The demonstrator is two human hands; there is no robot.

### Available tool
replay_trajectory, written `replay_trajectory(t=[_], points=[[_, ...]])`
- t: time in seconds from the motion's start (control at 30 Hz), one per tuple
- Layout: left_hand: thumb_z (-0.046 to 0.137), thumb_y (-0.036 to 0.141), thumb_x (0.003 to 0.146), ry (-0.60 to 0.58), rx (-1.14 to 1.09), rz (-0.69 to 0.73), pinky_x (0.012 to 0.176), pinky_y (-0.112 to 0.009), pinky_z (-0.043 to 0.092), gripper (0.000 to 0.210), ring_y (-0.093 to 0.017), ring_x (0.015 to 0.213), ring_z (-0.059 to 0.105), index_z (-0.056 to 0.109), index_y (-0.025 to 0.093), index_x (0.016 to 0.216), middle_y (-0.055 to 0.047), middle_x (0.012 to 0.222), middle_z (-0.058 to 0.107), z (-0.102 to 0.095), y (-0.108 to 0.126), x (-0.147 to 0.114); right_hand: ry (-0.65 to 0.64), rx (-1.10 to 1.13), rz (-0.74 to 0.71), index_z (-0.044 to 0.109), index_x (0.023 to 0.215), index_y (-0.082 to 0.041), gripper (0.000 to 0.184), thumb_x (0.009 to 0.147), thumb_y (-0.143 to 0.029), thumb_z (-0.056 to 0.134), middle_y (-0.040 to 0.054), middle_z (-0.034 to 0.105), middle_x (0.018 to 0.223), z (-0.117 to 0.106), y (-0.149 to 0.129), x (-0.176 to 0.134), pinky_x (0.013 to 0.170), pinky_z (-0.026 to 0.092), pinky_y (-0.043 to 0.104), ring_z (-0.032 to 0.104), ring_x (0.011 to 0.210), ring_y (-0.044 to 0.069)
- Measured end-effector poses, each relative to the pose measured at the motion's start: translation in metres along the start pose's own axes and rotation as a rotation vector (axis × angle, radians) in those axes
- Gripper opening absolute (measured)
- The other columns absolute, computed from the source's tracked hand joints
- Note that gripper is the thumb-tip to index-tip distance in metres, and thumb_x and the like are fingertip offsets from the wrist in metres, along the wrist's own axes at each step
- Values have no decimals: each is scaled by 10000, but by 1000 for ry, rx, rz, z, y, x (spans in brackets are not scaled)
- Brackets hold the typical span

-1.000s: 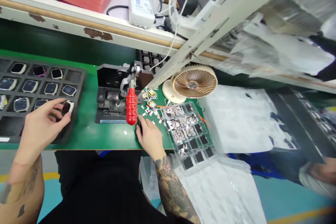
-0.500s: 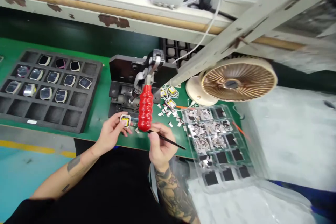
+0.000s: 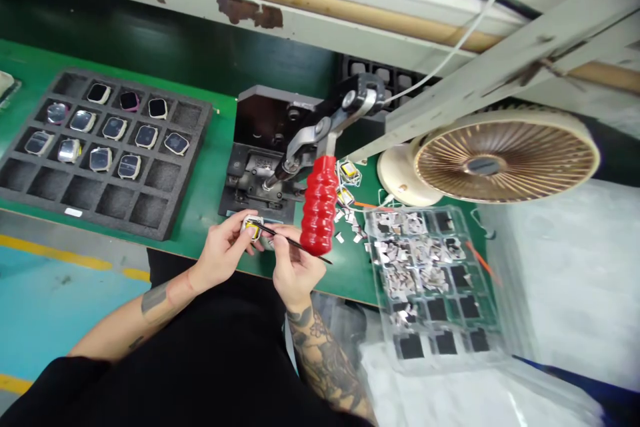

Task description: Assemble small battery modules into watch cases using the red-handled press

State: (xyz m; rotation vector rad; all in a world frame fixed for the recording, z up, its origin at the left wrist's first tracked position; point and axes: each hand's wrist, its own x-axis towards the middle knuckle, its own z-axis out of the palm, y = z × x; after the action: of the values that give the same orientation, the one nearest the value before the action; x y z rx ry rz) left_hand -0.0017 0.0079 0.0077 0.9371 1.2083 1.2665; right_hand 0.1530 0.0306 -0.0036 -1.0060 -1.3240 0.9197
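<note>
My left hand pinches a small smartwatch case, pale-rimmed with yellow inside, at the front edge of the green bench. My right hand is closed around thin black tweezers, whose tip meets the watch case. Whether the tip grips anything is too small to tell. Just behind both hands stands a toggle clamp press, its red handle hanging near my right hand.
On the left lies a grey foam tray with several watches. To the right are loose small white parts, a clear compartment tray of similar pieces, and a fan. A slanted shelf post crosses the back right.
The tweezers' tip has come left from beside the red handle onto the watch case. My right hand has moved closer to my left. The camera view has shifted.
</note>
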Motion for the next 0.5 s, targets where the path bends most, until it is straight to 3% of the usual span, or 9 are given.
replay_trajectory(t=[0.5], points=[[758, 433, 1045, 12, -11, 19, 672, -295, 668, 465, -206, 733, 804, 732, 138, 1404, -93, 938, 842, 0, 3, 0, 41, -86, -112, 810, 1105, -276, 149, 1022, -206, 708, 68, 816, 1008, 4, 0, -1, 832, 677, 446, 794, 961, 253]])
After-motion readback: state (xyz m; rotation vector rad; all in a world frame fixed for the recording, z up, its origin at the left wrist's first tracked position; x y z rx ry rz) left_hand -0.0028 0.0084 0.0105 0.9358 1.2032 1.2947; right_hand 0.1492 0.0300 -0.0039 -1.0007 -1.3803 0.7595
